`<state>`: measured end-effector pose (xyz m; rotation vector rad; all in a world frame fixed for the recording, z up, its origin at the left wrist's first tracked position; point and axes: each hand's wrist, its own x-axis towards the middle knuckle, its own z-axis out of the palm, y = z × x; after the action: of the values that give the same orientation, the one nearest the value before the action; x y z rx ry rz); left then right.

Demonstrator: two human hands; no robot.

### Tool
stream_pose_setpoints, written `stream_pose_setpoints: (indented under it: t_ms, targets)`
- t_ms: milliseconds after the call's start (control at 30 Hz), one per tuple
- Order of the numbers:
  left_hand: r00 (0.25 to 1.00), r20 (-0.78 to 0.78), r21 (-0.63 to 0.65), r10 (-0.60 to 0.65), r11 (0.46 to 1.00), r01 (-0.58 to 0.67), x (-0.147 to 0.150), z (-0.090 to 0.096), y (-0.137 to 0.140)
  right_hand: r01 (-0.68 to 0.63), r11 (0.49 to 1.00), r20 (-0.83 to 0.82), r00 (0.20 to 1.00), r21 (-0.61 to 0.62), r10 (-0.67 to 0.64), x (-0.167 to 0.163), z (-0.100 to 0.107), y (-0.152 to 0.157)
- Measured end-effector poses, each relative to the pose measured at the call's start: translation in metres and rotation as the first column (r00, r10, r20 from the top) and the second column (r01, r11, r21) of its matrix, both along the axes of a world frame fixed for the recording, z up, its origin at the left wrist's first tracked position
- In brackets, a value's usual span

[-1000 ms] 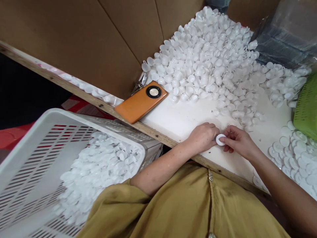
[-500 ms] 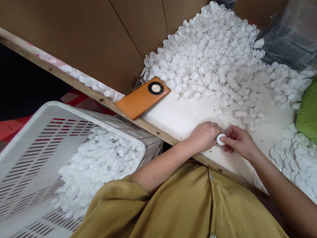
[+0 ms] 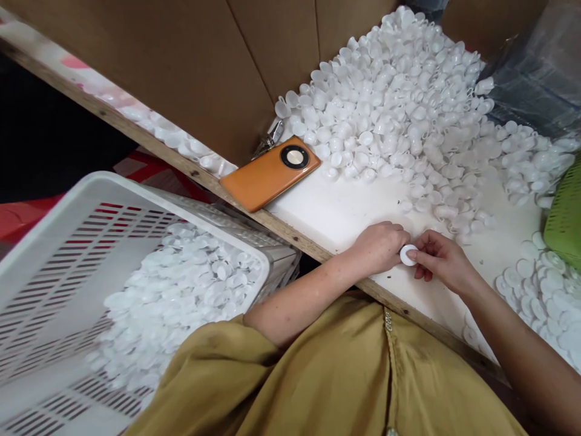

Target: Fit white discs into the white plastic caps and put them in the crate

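White cap (image 3: 408, 255) pinched between left hand (image 3: 379, 247) and right hand (image 3: 439, 261) fingertips.

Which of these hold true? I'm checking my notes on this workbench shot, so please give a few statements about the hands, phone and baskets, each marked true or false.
1. Both hands pinch one small round white plastic cap. True: left hand, right hand.
2. The orange smartphone lies inside the white slatted plastic basket. False: it lies on the white tabletop.
3. The white basket holds white plastic pieces. True.
4. The green plastic basket is at the left edge. False: at the right edge.
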<state>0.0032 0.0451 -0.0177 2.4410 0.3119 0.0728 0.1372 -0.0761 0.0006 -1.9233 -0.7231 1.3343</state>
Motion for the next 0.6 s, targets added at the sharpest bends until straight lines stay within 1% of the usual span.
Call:
stream_pose_setpoints:
  t_ms: [167, 433, 533, 600]
  targets:
    - [1.000, 0.014, 0.012, 0.002, 1.000, -0.002, 0.000, -0.001, 0.000, 0.029, 1.000, -0.007, 1.000, -0.009, -0.029, -0.002, 0.003, 0.000]
    - [0.999, 0.030, -0.033, -0.013, 0.999, 0.014, 0.000, -0.005, 0.001, 0.153, 0.988, -0.025, 0.988, -0.012, -0.153, 0.006, 0.001, -0.014]
    - [1.000, 0.023, -0.015, -0.011, 1.000, 0.012, 0.000, -0.004, 0.001, 0.157, 0.988, -0.065, 0.986, 0.014, -0.156, 0.000, 0.000, -0.013]
    - [1.000, 0.023, 0.002, -0.005, 1.000, 0.005, 0.000, -0.003, 0.001, 0.143, 0.990, -0.060, 0.988, 0.015, -0.142, -0.004, 0.000, -0.009]
